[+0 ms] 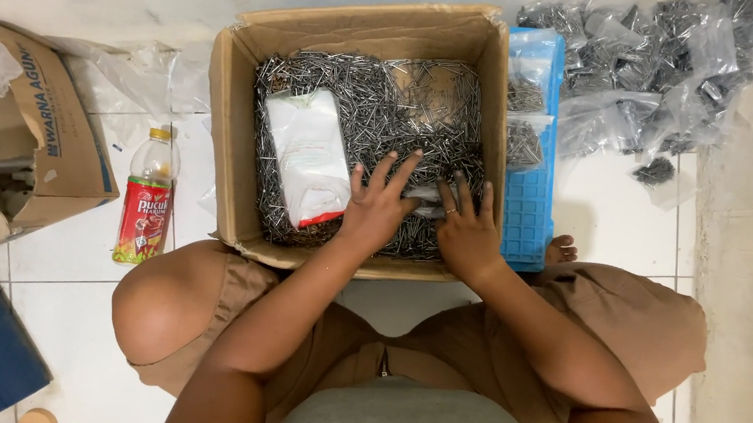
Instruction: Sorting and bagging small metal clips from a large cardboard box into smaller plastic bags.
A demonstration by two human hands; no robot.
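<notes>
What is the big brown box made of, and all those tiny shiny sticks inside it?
The box looks like plain brown cardboard: dull, with bent, creased flaps. The little sticks are nails, probably steel: thin, grey and glinting. Both hands, left hand and right hand, rest on them.

a ring sits on the right hand (467,235); the person wears brown trousers, a grey top, arms bare.

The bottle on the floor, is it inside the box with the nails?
No, the bottle stands on the white tiles outside the cardboard box, to its left.
</notes>
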